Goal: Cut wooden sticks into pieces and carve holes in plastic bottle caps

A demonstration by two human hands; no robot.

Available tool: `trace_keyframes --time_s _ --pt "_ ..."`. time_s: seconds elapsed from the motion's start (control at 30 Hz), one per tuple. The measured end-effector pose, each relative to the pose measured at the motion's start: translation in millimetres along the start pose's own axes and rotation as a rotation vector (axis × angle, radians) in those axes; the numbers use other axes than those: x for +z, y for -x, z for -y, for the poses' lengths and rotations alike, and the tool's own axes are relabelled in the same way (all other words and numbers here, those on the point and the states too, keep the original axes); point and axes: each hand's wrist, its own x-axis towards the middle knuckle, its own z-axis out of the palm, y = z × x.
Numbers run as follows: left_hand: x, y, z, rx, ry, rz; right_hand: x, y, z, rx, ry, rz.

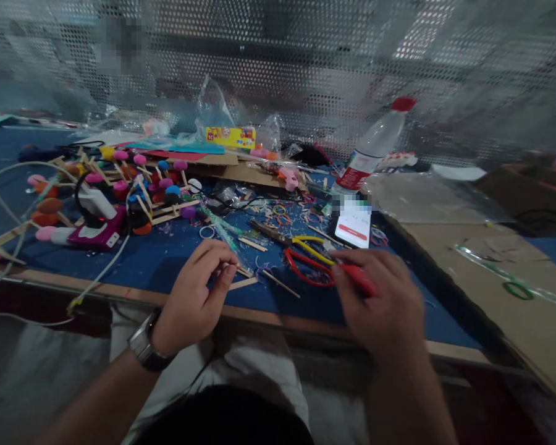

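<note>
My left hand (197,293), with a metal watch on its wrist, is closed above the table's front edge. Thumb and index finger pinch a thin wooden stick (244,271), mostly covered by the fingers. Over to the right, my right hand (384,300) is wrapped round a red-handled cutter (360,280), whose short pale blade points up and left. Between the hands lie a yellow-handled plier-like tool (312,247) and a red handle loop (301,276) partly under it. A loose thin stick (282,284) and a flat wooden strip (243,283) rest nearby.
Coloured clay balls on sticks (171,194) crowd the left, beside a purple power strip (102,230) with a white cable. A lit phone (353,227) and a plastic bottle (370,151) stand behind my right hand. Cardboard (500,266) covers the right; rubber bands (280,215) and scraps are scattered centrally.
</note>
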Motion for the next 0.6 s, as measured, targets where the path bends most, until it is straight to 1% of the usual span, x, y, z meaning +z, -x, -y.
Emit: trace_keyframes --time_s 0.07,0.13,0.23,0.3,0.37,0.47,0.5,0.6 --pt "0.5 -0.5 0.2 0.011 -0.002 0.005 -8.3 4.8 -19.4 0.080 0.136 0.052" --pt "1.2 -0.3 0.7 0.002 0.008 0.008 -10.2 11.7 -38.0 0.114 0.219 0.098" --pt "2.3 1.1 2.5 -0.041 0.045 0.010 -5.5 21.7 -58.6 0.122 0.236 0.180" --pt "2.6 2.2 3.7 -0.061 0.072 0.008 -2.4 25.1 -64.3 0.127 0.214 0.185" --pt "2.5 2.8 4.5 -0.078 0.096 0.004 -2.0 24.8 -62.5 0.142 0.232 0.131" --pt "2.3 2.9 4.5 -0.104 0.119 0.008 -5.1 18.4 -48.1 0.153 0.297 0.035" --pt "2.3 2.8 4.4 -0.108 0.119 0.011 -5.6 15.2 -41.9 0.133 0.293 0.038" --pt "2.9 2.7 4.9 -0.099 0.109 0.008 -0.8 3.8 -25.8 -0.002 0.230 0.143"
